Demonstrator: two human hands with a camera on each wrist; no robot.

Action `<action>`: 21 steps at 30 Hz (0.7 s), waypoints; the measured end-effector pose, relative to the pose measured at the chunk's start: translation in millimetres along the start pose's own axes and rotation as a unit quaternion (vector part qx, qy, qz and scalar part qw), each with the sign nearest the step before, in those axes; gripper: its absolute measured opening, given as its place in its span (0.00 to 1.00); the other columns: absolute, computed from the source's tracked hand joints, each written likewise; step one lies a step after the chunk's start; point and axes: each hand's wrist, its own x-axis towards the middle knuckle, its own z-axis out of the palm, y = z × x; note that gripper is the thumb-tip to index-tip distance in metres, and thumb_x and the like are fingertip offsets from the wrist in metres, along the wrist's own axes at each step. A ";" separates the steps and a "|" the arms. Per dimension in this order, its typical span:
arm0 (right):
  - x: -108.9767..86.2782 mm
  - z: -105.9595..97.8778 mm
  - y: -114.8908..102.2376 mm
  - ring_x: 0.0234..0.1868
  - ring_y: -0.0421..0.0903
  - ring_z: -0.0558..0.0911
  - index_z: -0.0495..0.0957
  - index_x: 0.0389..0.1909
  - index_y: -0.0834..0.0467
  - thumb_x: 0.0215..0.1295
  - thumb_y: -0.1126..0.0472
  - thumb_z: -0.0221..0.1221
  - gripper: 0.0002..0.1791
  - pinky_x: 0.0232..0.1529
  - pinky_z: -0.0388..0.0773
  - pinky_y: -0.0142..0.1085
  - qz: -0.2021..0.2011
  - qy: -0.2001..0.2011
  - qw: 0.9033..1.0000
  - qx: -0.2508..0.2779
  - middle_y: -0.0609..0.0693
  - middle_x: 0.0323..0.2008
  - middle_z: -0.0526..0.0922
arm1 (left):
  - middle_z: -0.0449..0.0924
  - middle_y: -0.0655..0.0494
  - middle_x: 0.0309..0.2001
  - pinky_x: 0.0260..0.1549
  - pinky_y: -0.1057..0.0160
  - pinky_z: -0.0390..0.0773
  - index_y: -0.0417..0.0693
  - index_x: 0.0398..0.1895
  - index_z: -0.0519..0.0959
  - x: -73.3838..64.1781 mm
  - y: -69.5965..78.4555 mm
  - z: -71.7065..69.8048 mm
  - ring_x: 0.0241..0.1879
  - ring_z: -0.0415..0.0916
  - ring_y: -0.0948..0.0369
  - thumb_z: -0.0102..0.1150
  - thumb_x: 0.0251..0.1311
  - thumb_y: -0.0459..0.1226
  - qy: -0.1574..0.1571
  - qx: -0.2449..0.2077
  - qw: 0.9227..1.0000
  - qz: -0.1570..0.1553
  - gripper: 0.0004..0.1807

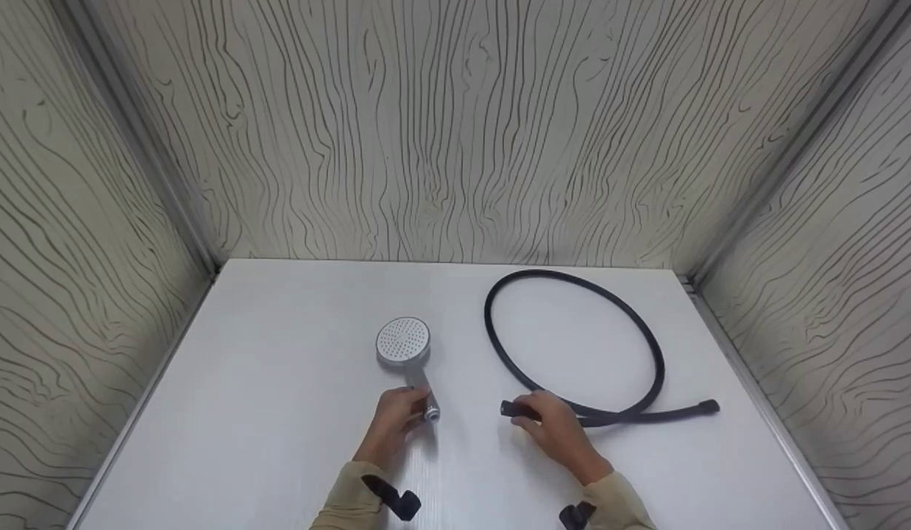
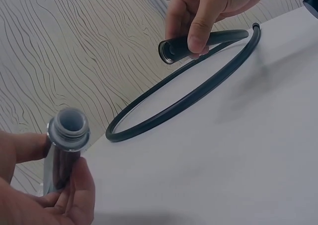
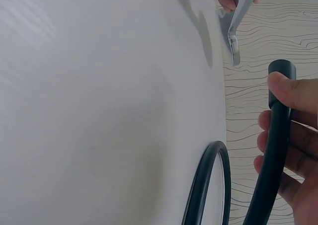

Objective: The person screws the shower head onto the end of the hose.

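No readable text or labels.

The head view looks down from above at the whole table (image 1: 279,383). The 2 wrist views sit close and low, facing each other, sharing the hose (image 2: 189,93).

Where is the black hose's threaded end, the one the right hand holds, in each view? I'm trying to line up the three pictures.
Head: hose end low, right of centre, poking left from the right hand.
Left wrist: top centre, open mouth facing the camera, pinched by the fingers.
Right wrist: right edge, pointing up.
Shared landmark: the shower head handle, gripped by the left hand.
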 end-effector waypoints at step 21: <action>1.4 -4.6 -4.9 0.36 0.37 0.80 0.82 0.41 0.57 0.55 0.64 0.68 0.12 0.37 0.84 0.29 -0.030 0.041 0.999 0.012 0.44 0.35 0.82 | 0.80 0.43 0.48 0.51 0.57 0.82 0.28 0.60 0.69 -11.3 8.3 8.6 0.46 0.80 0.56 0.55 0.66 0.38 0.008 0.004 1.000 0.027 0.25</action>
